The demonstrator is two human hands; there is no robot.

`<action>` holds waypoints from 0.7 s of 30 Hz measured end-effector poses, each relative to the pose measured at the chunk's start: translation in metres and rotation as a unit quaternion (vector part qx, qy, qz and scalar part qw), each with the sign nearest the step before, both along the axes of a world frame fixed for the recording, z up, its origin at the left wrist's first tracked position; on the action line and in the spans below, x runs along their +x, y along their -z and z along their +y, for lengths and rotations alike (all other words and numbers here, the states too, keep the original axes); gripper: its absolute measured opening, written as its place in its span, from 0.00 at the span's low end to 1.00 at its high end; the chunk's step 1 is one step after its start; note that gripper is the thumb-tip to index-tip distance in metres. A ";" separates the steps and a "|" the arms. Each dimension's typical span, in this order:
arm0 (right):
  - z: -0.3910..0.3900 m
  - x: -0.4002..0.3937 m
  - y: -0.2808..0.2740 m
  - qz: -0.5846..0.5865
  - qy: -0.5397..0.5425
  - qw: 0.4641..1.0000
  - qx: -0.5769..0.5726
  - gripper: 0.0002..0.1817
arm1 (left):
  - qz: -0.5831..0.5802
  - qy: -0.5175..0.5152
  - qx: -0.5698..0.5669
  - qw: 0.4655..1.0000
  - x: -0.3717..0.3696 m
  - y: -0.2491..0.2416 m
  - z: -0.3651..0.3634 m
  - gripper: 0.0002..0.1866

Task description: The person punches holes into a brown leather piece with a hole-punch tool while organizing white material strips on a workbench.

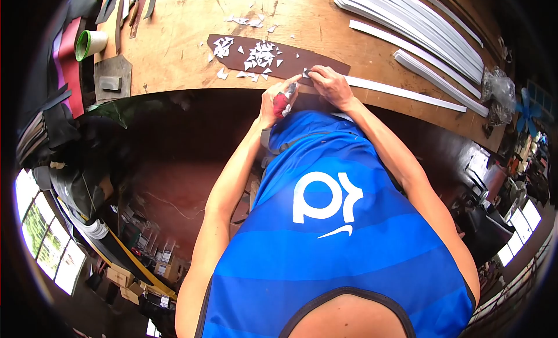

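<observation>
My right hand (pixel 331 86) is closed at the end of a long white strip (pixel 407 93), pressing it down on a dark brown board (pixel 244 52). The strip runs out to the right from under my fingers, and a small pale tip shows at their left. Beside it my left hand (pixel 278 100) is closed around a small red and grey thing (pixel 282 103), which I cannot make out; its index finger points at the strip's tip. Small white triangular offcuts (pixel 260 56) lie heaped on the board, to the left of both hands.
The wooden table (pixel 174 53) curves along the top. Stacks of white strips (pixel 418 29) lie at its right, near a clear plastic bag (pixel 499 91). A white and green cup (pixel 92 44) and a grey block (pixel 110 83) are at the left. More offcuts (pixel 247 22) lie farther back.
</observation>
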State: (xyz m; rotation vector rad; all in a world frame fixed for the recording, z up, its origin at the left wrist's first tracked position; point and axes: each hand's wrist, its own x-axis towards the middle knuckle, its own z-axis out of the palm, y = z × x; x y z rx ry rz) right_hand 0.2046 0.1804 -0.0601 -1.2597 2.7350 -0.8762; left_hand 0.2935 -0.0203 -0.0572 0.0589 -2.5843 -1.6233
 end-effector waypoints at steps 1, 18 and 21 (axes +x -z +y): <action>0.000 0.001 0.001 0.002 -0.004 1.000 0.009 0.12 | 0.007 0.019 -0.010 1.000 -0.002 0.000 -0.003 0.19; -0.003 0.006 -0.009 -0.013 0.020 0.999 0.030 0.11 | 0.038 0.148 -0.006 0.988 -0.023 -0.002 -0.030 0.21; -0.003 0.005 -0.010 -0.020 0.018 0.999 0.037 0.11 | -0.047 0.185 -0.004 0.982 -0.025 -0.008 -0.034 0.17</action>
